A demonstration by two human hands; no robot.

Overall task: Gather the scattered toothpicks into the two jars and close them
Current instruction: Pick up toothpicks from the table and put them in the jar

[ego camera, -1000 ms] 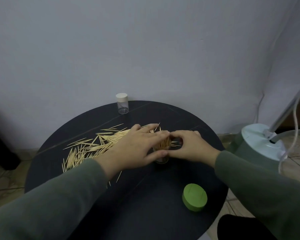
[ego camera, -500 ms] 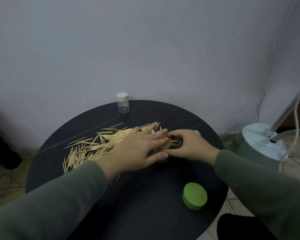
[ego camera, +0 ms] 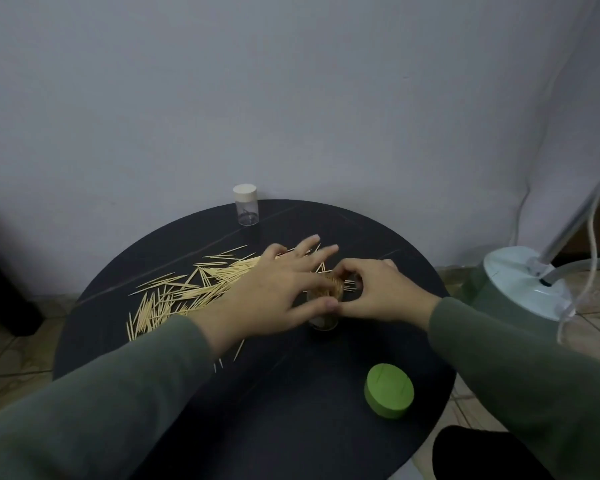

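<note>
Head view, mid-task: left hand (ego camera: 278,299), fingers spread, and curled right hand (ego camera: 378,292) hold open jar (ego camera: 324,322) at centre; toothpicks (ego camera: 187,292) litter centre left; green lid (ego camera: 388,389) off; capped jar (ego camera: 245,209) looks empty.

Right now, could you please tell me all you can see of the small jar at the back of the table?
The small jar is clear, plastic by the look, with a cream cap on top. It stands upright near the far edge of the round black table, by the wall. It looks nearly empty. Neither hand touches it.
</note>
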